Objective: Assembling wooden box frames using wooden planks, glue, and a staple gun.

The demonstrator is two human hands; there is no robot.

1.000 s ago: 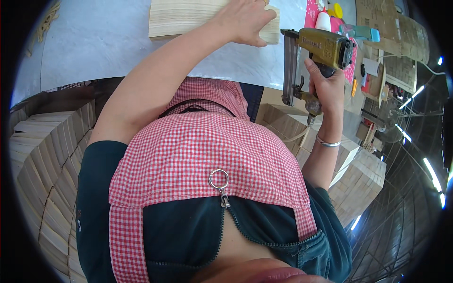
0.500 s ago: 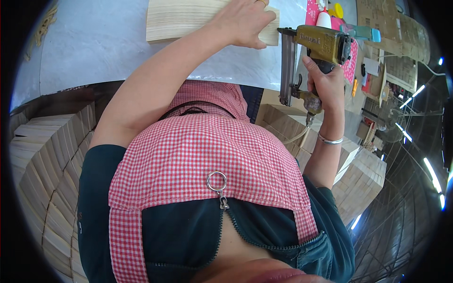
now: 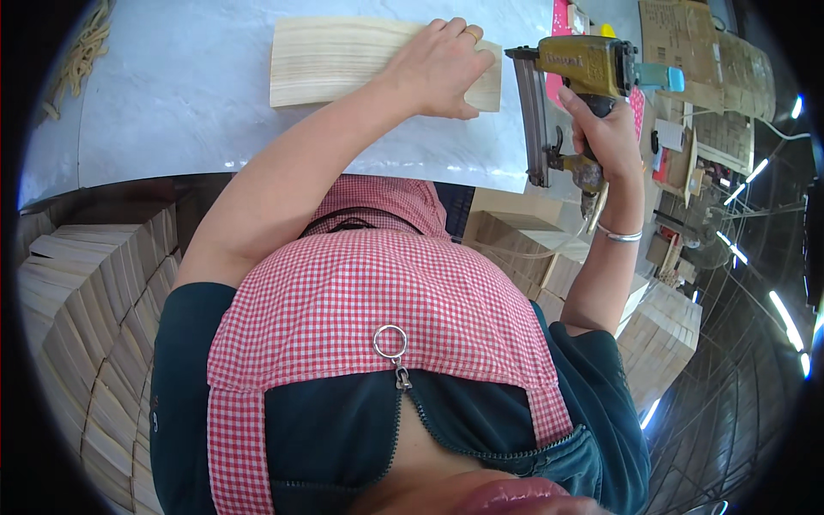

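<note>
A pale wooden board (image 3: 335, 64) with straight grain lies on the table. My left hand (image 3: 442, 69), a ring on one finger, grips its right end, with the fingers over the top and the thumb at the near edge. Just right of the board, my right hand (image 3: 611, 142) is wrapped round the handle of a gold-coloured pneumatic nail gun (image 3: 588, 64). The gun's long dark magazine (image 3: 536, 120) points down toward me, and its nose is a small gap away from the board's end. A pale hose (image 3: 549, 251) trails below the gun.
The light, glossy tabletop (image 3: 189, 94) has a tangle of cord (image 3: 81, 51) at its far left. Stacks of wooden pieces (image 3: 94, 292) stand at my left, with another stack (image 3: 661, 318) at my right. Cardboard boxes (image 3: 687, 43) are at the far right.
The view has shifted, so the table and board sit lower in the picture. The nail gun has moved slightly right and tilted, a little farther from the board's end. Both hands keep their holds.
</note>
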